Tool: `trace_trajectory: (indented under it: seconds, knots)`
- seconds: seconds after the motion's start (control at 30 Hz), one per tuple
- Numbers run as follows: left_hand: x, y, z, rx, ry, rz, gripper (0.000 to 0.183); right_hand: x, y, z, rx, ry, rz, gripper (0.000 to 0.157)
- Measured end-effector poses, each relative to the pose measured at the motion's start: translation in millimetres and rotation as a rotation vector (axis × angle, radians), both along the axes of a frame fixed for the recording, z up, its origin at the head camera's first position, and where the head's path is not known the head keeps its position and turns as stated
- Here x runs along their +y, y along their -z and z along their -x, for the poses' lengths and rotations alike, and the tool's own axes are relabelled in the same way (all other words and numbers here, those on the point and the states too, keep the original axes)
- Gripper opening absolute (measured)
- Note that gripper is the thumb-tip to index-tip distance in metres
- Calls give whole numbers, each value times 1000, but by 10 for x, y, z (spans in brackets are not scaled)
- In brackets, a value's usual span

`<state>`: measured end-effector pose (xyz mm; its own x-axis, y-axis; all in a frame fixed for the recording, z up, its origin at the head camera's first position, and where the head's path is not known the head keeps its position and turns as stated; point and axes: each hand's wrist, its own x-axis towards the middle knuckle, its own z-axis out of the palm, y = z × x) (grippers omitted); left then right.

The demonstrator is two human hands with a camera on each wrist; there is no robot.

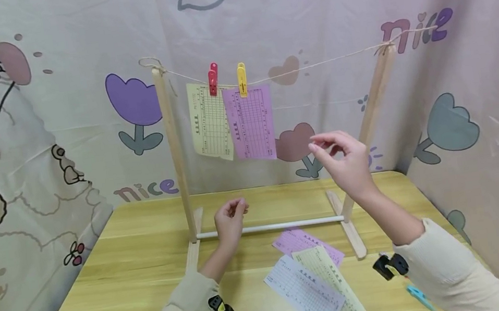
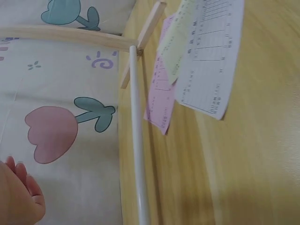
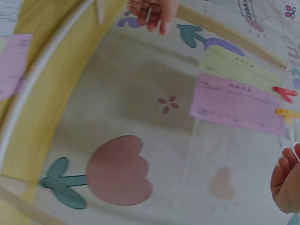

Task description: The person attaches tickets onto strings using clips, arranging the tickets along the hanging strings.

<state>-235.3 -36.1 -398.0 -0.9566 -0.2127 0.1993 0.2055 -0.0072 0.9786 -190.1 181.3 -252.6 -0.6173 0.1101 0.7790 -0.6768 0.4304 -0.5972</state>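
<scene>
My left hand (image 1: 231, 218) hovers near the stand's white crossbar (image 1: 270, 227), fingers loosely bent and holding nothing. Higher up on the right, my right hand (image 1: 342, 161) is raised beside the right wooden post (image 1: 376, 94), its fingers loosely curled around air. Between the posts runs a thin string (image 1: 313, 65). From it hang a yellow printed slip (image 1: 207, 124) under a red clothespin (image 1: 213, 80) and a pink slip (image 1: 253, 129) under a yellow clothespin (image 1: 242, 80). The pink slip slightly overlaps the yellow one.
On the wooden table (image 1: 120, 288) lie a white slip (image 1: 302, 290), a yellow slip (image 1: 343, 290) and a pink slip (image 1: 289, 239), overlapping. A blue clothespin (image 1: 419, 297) rests near the right sleeve. Behind hangs a patterned curtain (image 1: 87, 35). The left post (image 1: 175, 160) stands at the left.
</scene>
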Motion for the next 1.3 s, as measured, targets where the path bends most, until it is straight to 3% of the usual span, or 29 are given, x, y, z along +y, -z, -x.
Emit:
trace_trajectory:
  seconds: [0.33,0.6,0.83,1.13,1.3]
  knots:
    - [-21,152,-159,-57,85,104,20,282,450,-199,-48,135,-127,13]
    - [14,442,-253,-127,158,254,21,432,725,-299,-78,167,-163,13]
    - [89,606,-364,-49,229,344,18,530,992,-390,-135,189,-113,12]
    - [103,802,-464,7,355,426,16,708,1283,-584,-204,263,-145,14]
    - [93,849,-493,74,387,549,13,836,1430,-723,-231,297,-166,13]
